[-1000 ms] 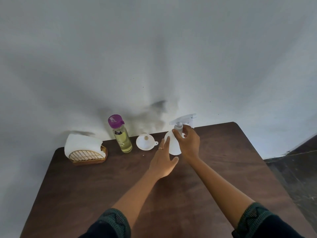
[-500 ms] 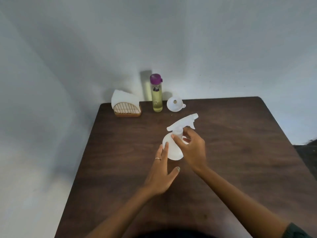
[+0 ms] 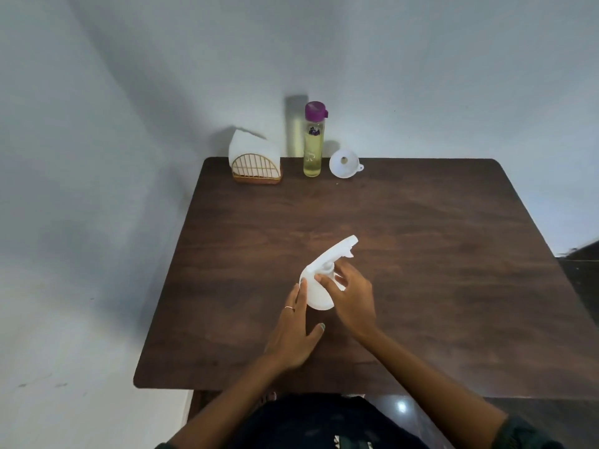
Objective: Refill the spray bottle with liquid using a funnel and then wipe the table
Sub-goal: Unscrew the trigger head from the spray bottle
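Far left along the back edge of the counter (image 3: pixel 453 254): one wire napkin holder (image 3: pixel 256 168) with white napkins, likely parked for the wiping step. Beside it, one purple-capped bottle (image 3: pixel 313 140) of yellowish liquid, upright, capped. Next, one white funnel (image 3: pixel 344 163), lying unused, well apart from the hands. Nearer, mid-counter: left hand (image 3: pixel 293 332), fingers straight against the side of the one white spray bottle (image 3: pixel 319 290), apparently steadying it. Right hand (image 3: pixel 355 298), fingers curled at the neck under the trigger head, probably to unscrew it. Refill not yet begun.
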